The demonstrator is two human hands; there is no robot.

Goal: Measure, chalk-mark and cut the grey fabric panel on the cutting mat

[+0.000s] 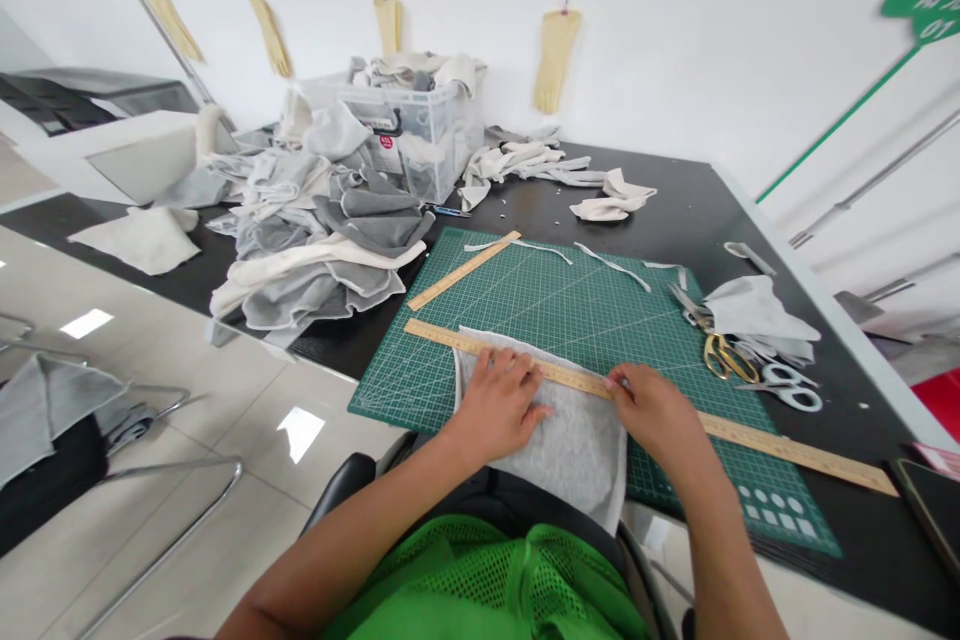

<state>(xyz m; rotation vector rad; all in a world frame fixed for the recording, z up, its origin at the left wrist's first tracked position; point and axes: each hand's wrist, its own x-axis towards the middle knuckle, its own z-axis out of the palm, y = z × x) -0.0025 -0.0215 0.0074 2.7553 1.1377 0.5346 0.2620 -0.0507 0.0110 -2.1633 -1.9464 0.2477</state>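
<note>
White wall (675, 40) up front with yellow gloves (557, 60) hanging in a row, black table (637, 140) below it, and a green gridded cutting mat (600, 305) at the near edge. On that mat sits the grey cloth (574, 455), its near end running over the edge toward the lap, with a long wooden ruler (795, 450) laid across near its far side.

Left hand (495, 405) is spread flat, pressing on ruler and cloth. Right hand (652, 410) has its fingers bunched by the cloth's right edge, at the ruler; can't tell if it's pinching cloth, wood or both.

Handling-wise, I'd guess the cloth is light, soft and a bit stretchy, so hold it flat with spread fingers and take it by corners or edges. Ruler looks stiff, light, maybe slidey on fabric; press mid-length.

Also around: a shorter ruler (463, 270), thin fabric strips (611, 265), gold-handled scissors (727, 357), plus a big fabric heap (322, 230) beside a clear bin (427, 150).
</note>
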